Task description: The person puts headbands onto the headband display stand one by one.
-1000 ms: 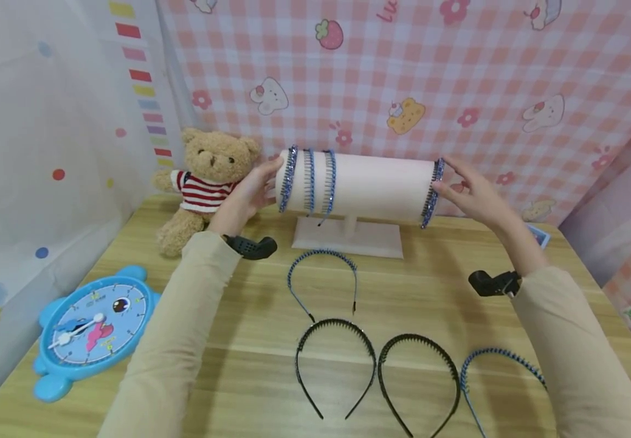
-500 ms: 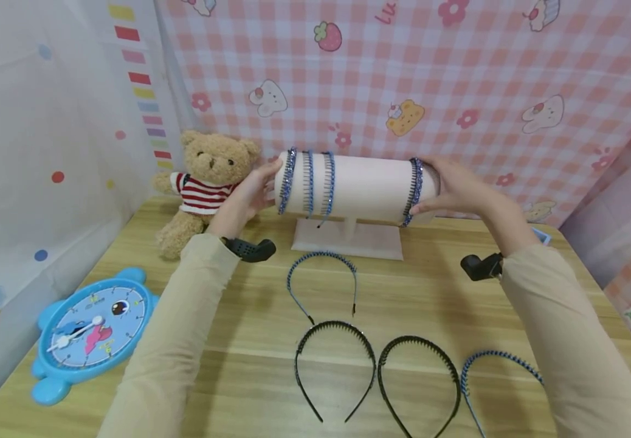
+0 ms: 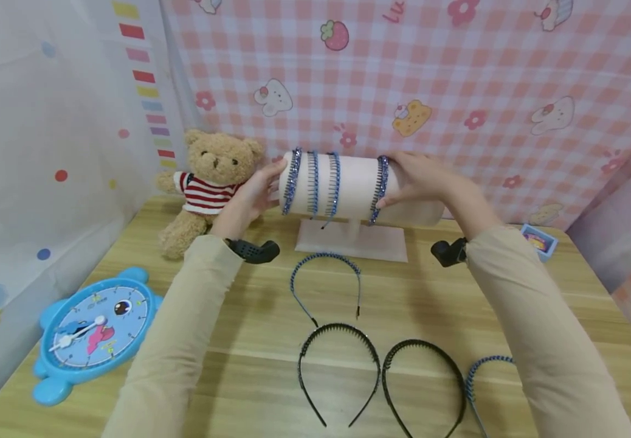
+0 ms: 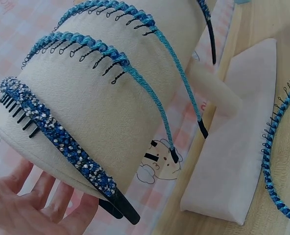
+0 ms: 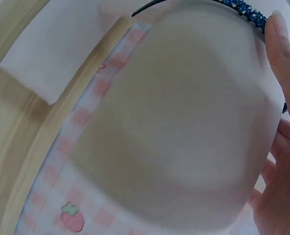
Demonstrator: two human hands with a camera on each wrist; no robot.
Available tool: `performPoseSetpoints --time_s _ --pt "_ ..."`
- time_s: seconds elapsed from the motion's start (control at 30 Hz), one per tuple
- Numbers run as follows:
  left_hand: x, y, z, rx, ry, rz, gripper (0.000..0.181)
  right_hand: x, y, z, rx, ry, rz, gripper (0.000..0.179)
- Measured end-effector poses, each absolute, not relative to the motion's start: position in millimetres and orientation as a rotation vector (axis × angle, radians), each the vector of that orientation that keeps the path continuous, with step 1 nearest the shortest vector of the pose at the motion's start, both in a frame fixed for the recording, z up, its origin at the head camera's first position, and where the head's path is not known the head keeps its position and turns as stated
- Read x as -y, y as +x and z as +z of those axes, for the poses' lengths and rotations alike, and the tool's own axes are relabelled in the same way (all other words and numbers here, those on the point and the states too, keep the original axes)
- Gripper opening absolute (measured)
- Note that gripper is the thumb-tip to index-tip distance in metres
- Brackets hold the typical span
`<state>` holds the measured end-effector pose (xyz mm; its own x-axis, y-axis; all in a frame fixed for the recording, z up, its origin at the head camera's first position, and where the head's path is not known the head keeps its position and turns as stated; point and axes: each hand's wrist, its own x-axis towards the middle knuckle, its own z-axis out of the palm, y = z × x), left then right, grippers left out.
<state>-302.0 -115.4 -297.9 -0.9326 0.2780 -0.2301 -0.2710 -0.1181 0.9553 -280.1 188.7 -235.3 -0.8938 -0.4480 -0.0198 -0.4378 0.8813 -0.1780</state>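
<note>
A pale cylindrical headband stand [image 3: 355, 185] stands at the back of the table. My left hand [image 3: 256, 193] steadies its left end, with spread fingers at the end face in the left wrist view. A blue glitter headband [image 4: 61, 134] sits close to that hand. Beside it, two thinner blue braided headbands [image 3: 312, 184] circle the roll. My right hand [image 3: 424, 180] reaches around the roll, thumb in front, holding another blue glitter headband [image 3: 380, 190] right of the middle. In the right wrist view the thumb [image 5: 278, 41] lies against that headband; the other fingers are partly hidden behind the roll.
In front of the stand lie a blue headband [image 3: 325, 255], two black toothed headbands [image 3: 340, 326] and another blue one [image 3: 471, 380] partly under the right sleeve. A teddy bear [image 3: 214, 176] and a blue toy clock [image 3: 96, 328] are at left, a small blue box [image 3: 538, 242] at right.
My right hand has slid the glitter headband leftward along the roll, from its right end to just right of the middle. The left hand stays at the left end.
</note>
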Motion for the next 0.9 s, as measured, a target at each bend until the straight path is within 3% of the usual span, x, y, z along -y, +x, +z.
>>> performPoseSetpoints --time_s 0.47,0.9 --pt "117 -303 -300 -1.779 0.026 2.132 0.057 -150 -291 -234 -2.881 -0.814 -0.335 0.104" --pt "118 -302 -296 -1.796 0.02 2.107 0.057 -154 -291 -239 -2.928 -0.83 -0.316 0.105"
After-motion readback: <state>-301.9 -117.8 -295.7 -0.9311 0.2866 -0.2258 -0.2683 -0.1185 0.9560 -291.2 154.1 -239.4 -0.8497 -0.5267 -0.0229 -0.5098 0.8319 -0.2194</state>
